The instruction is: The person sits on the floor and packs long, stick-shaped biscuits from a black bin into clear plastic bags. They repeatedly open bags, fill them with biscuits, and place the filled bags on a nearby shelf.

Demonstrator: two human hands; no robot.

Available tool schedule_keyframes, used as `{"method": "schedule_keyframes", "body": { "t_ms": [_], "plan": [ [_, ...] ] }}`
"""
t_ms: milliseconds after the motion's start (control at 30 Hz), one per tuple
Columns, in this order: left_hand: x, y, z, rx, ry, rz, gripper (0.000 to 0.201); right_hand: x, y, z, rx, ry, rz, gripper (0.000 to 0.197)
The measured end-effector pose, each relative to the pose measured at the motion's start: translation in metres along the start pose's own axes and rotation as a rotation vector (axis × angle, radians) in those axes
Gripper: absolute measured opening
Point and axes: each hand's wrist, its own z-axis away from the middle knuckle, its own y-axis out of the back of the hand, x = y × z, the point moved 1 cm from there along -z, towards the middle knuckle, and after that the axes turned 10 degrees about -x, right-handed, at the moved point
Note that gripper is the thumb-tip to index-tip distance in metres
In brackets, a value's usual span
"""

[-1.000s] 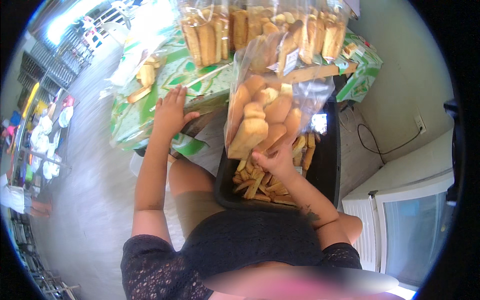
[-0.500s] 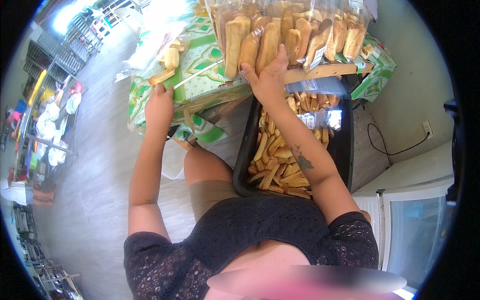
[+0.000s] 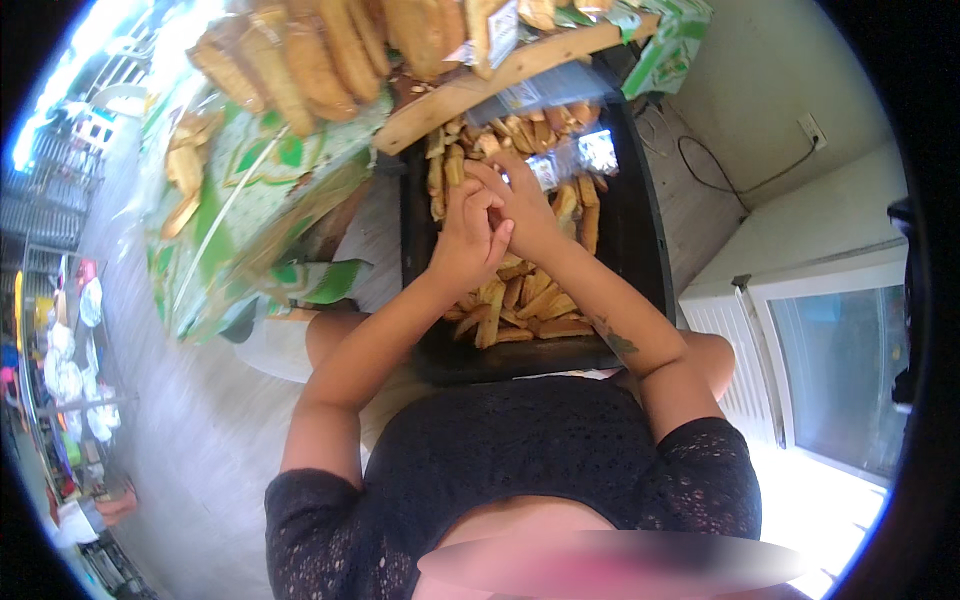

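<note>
My left hand (image 3: pixel 468 240) and my right hand (image 3: pixel 527 212) meet above a deep black bin (image 3: pixel 640 260). Their fingers are bent and overlap; whatever may lie between them is hidden. Under and around them, long golden-brown bread strips (image 3: pixel 535 300) fill much of the bin. Clear plastic wrapping with a shiny patch (image 3: pixel 597 153) lies over some strips near my right hand. Another clear plastic bag (image 3: pixel 545 88) rests at the bin's far end. On the table beyond stand clear bags of the same bread (image 3: pixel 320 62), partly cut off by the upper edge.
A green and white patterned cloth (image 3: pixel 265 165) covers the table at left, with a thin white stick (image 3: pixel 230 210) and loose bread pieces (image 3: pixel 185 170) on it. A wooden board (image 3: pixel 510 85) edges the table. A power cord (image 3: pixel 740 188) and a glass-fronted white cabinet (image 3: pixel 845 370) are at right.
My left hand has left the stick at the table's edge, and my right hand has come off the bagged bread. Both are now together over the bin. The view has shifted.
</note>
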Motion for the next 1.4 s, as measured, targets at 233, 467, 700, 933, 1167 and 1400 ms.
{"method": "schedule_keyframes", "body": {
  "t_ms": [233,467,700,933,1167,1400],
  "plan": [
    [-0.17,-0.162,-0.027,-0.237,0.342,-0.219,0.053,0.108,-0.024,0.112,-0.378,-0.703,-0.077,0.065],
    [-0.204,-0.169,-0.04,-0.465,0.657,-0.502,0.074,0.18,-0.076,0.187,-0.364,-1.256,-0.155,0.076],
    [-0.144,-0.152,0.031,-0.384,0.386,-0.124,0.078,0.199,-0.119,0.197,-0.217,-1.4,-0.418,0.047],
    [-0.083,-0.148,0.07,-0.396,1.205,1.437,0.082,0.165,-0.048,0.105,0.659,-0.811,-1.213,0.02],
    [-0.057,-0.097,0.051,-0.278,0.784,1.601,0.058,0.129,0.003,0.094,0.757,-0.877,-1.821,0.027],
    [-0.033,-0.034,0.047,-0.111,0.894,0.73,0.022,0.063,0.018,0.093,0.46,-0.882,0.088,0.071]
  ]
}}
